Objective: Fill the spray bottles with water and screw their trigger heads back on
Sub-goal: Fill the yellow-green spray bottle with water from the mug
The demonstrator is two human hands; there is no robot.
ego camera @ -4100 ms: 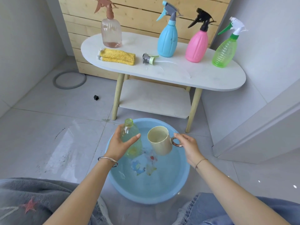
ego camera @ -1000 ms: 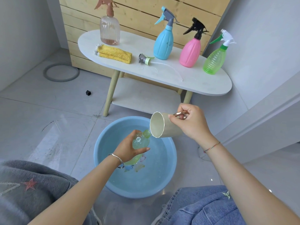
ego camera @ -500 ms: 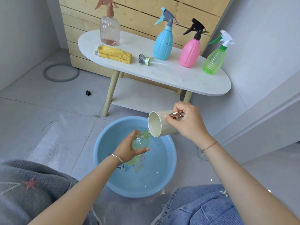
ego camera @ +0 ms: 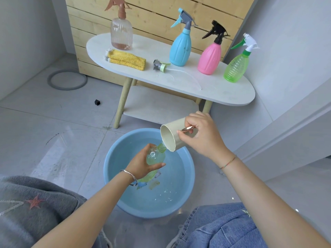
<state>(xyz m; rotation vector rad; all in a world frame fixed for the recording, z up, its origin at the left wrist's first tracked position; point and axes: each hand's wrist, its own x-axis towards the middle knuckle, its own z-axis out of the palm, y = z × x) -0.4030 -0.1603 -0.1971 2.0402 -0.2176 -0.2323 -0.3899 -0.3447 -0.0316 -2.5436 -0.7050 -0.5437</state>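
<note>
Blue basin (ego camera: 114, 154): round plastic tub on the tiled floor, holding shallow water; every place below is given from it.
Open green bottle (ego camera: 156, 157): translucent and headless, tilted over the basin's far half, neck pointing up and to the right.
Left hand (ego camera: 141, 165): over the basin's left half; fingers curled round the bottle's body, thumb laid across its near side.
Cream mug (ego camera: 170, 138): above the basin's far rim, tipped almost onto its side, lip at the bottle's neck; whether the two touch cannot be told.
Right hand (ego camera: 202, 138): above the basin's far right rim; fingers pinching the mug's rose-gold handle.
Worktop (ego camera: 206, 86): white oval top on pale wooden legs, beyond the basin.
Loose trigger head (ego camera: 159, 65): lying on the worktop straight beyond the basin, dip tube trailing to the right.
Yellow cloth (ego camera: 127, 59): folded on the worktop, beyond the basin and slightly left.
Clear bottle (ego camera: 121, 33): upright, brown head fitted, beyond the basin and left.
Blue spray bottle (ego camera: 180, 47), pink spray bottle (ego camera: 209, 58), green spray bottle (ego camera: 236, 68): upright, heads fitted, beyond the basin and progressively further right.
Grey ring (ego camera: 67, 80): flat on the floor, well beyond and left of the basin.
</note>
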